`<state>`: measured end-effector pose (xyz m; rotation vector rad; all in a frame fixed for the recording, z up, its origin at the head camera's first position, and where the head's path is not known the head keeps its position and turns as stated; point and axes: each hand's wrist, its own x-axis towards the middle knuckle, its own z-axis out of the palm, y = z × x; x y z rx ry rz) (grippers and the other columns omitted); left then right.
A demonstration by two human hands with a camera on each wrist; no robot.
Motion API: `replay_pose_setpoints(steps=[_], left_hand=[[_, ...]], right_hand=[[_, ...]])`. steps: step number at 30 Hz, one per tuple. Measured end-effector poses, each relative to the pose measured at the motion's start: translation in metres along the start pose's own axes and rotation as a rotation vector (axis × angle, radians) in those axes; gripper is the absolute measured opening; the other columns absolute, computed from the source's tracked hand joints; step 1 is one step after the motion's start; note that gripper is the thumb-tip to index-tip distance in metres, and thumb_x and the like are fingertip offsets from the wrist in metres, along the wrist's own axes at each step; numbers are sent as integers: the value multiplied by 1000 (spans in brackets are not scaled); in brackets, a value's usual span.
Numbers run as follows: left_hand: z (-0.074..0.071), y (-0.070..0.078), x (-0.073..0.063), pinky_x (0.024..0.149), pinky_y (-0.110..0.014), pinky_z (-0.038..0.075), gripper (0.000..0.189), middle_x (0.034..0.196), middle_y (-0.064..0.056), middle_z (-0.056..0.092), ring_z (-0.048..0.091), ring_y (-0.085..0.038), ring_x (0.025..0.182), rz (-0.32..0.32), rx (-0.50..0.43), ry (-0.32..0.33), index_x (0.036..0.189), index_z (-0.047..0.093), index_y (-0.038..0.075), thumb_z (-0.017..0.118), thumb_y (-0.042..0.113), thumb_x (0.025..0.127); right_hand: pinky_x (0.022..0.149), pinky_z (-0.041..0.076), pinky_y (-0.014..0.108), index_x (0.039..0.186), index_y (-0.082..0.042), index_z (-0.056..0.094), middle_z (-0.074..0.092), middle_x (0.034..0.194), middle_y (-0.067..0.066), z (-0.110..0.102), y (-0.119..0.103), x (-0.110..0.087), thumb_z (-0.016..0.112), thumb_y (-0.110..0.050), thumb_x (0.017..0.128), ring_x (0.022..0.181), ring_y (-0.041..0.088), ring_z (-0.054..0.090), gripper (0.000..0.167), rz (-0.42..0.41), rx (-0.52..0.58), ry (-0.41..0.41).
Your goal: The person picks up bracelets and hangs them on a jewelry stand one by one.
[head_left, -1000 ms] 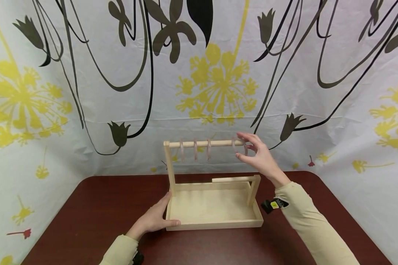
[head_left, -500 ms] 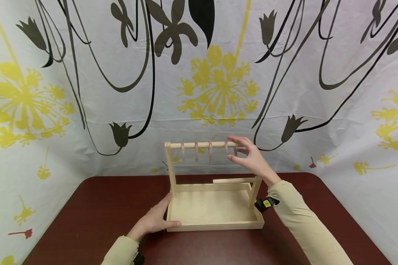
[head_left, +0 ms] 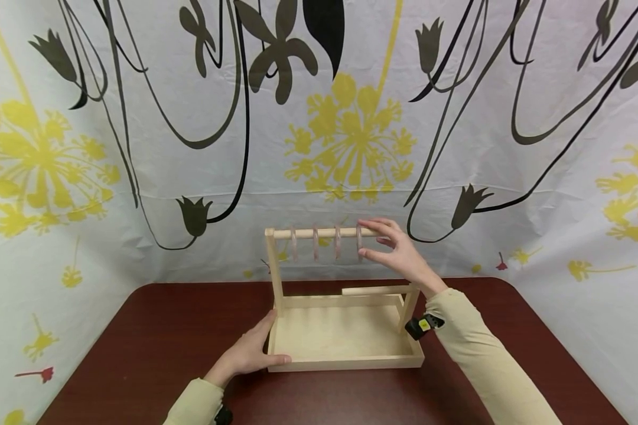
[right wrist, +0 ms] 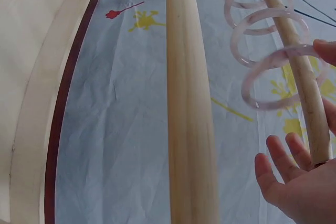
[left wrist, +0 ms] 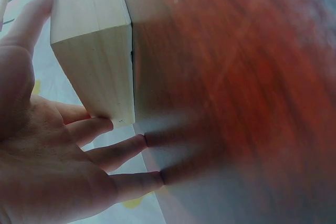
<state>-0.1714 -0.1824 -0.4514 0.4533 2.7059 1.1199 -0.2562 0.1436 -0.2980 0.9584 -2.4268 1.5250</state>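
A light wooden bangle stand with a tray base (head_left: pixel 345 363) stands on the table. My left hand (head_left: pixel 247 351) rests against its left end, thumb on the front wall and fingers spread straight along the side; the left wrist view shows the wooden corner (left wrist: pixel 94 72) between thumb and fingers. Above, my right hand (head_left: pixel 396 251) pinches a pale pink translucent bangle (head_left: pixel 359 242) between thumb and index finger. That bangle (right wrist: pixel 272 104) encircles the upper bar (head_left: pixel 326 233); its other fingers are spread near the bar's free end. Three similar bangles (head_left: pixel 316 245) hang spaced apart farther left.
A lower, shorter bar (head_left: pixel 374 290) juts left from a short post (head_left: pixel 407 310) at the tray's right end. At the left end a tall post (head_left: pixel 273 268) carries the upper bar. Behind the dark red table (head_left: pixel 191 330) hangs a flower-patterned cloth (head_left: pixel 319 165).
My right hand has slid the bangle leftward along the upper bar, from its free end towards the other three. The left hand has stayed at the tray's left end.
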Motion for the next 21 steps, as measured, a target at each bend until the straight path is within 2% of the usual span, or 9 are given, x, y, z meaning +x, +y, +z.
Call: replay_pose_setpoints(steps=[7, 14, 17, 21], left_hand=[[-2, 2, 2, 103, -59, 30, 108, 154, -30, 17, 24, -45, 138, 9, 0, 0, 151, 12, -10, 80, 36, 80], [-5, 2, 4, 104, -58, 28, 106, 153, -31, 17, 22, -44, 139, 24, -16, 6, 150, 14, -10, 81, 33, 80], [-7, 0, 4, 104, -59, 28, 104, 152, -30, 20, 24, -44, 138, 25, -9, 44, 150, 17, -10, 81, 34, 80], [-12, -4, 1, 105, -57, 28, 98, 152, -27, 24, 26, -42, 138, -1, 29, 127, 151, 21, -6, 76, 38, 83]], right_hand=[[102, 29, 60, 144, -1, 45, 22, 149, 25, 1, -3, 1, 69, -5, 90, 135, 36, 26, 59, 32, 14, -8], [101, 30, 60, 145, -1, 42, 22, 150, 24, 1, -1, 2, 68, -4, 90, 135, 37, 26, 61, 31, 12, -3], [101, 30, 59, 148, -3, 38, 23, 149, 22, -2, 1, 0, 68, -5, 90, 132, 37, 31, 65, 24, -3, -2], [104, 29, 57, 151, -6, 34, 29, 149, 21, -10, 11, -7, 67, -5, 91, 130, 37, 35, 68, -14, 1, 31]])
